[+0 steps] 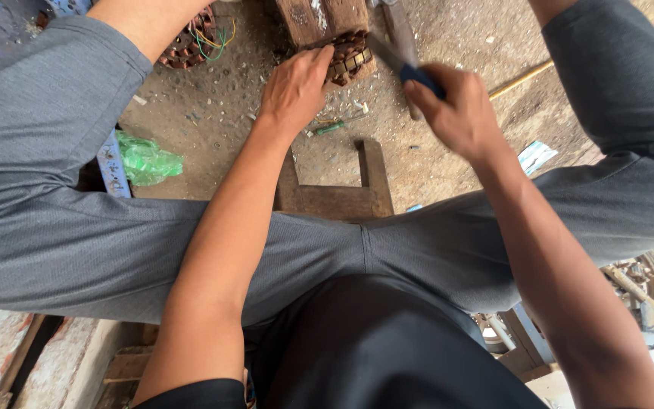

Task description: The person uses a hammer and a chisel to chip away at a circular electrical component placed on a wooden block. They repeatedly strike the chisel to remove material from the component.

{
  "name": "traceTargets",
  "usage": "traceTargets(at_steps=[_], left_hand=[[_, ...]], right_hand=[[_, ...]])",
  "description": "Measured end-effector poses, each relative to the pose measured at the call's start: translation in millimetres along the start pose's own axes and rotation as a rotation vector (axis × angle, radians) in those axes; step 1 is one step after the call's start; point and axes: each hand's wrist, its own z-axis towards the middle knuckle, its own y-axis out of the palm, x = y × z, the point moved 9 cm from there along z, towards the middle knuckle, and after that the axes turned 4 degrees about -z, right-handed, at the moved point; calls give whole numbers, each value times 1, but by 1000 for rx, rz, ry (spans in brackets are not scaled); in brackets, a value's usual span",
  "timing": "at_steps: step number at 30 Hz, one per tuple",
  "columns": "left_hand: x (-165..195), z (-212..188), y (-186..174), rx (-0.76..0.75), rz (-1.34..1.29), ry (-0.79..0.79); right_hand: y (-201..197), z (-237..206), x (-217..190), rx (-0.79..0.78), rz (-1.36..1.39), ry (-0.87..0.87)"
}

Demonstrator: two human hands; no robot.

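Head view looks straight down between the seated person's grey-trousered knees onto a dusty dirt floor [448, 163]. Up at twelve o'clock sits the brown copper-wound motor coil [348, 59], resting against a chunky weathered wooden block [313, 19]. The left hand [294, 89] is on it right now, fingers curled over the coil's near edge, pressed down and pinning it, not spread. Over at one o'clock, the right hand [457, 112] is closed tight in a fist round the blue handle of a thin metal blade tool [403, 67].

Watch the line of that tool: its long axis runs from the fist at lower right up towards eleven o'clock, with the tip landing at the coil's right-hand side, just beside the left fingertips. So the coil lies ahead of both hands, a touch left of centre; the left hand is the nearer one, already touching, while the right reaches it only through the blade. Whether the tip is actually in the windings, I can't tell from here.

Round about: a second coil with loose coloured wires [200, 44] at eleven o'clock, well apart; a crumpled green plastic bag [145, 159] at nine o'clock by the left knee; a low brown wooden frame [342, 198] at six o'clock of the coil, just beyond the person's lap; a thin yellowish rod [520, 79] at two o'clock.
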Motion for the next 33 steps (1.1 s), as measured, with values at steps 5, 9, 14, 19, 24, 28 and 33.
traceTargets(at_steps=[5,9,14,19,24,28,33], left_hand=[[-8,-1,4,-57,-89,-102],[-6,-1,0,25,-104,-61],[-6,2,1,12,-119,-72],[-2,4,-11,55,-110,-73],[-3,1,-14,24,-132,-92],[-5,0,-20,63,-121,-84],[-7,-1,-20,32,-130,-102]], right_hand=[[-1,-23,-22,65,52,-175],[20,-15,8,-86,465,71],[28,-8,26,-182,786,158],[5,-6,18,20,236,-19],[-10,-25,-42,255,-212,-526],[0,-30,-71,305,-425,-686],[8,-16,-81,248,-508,-664]])
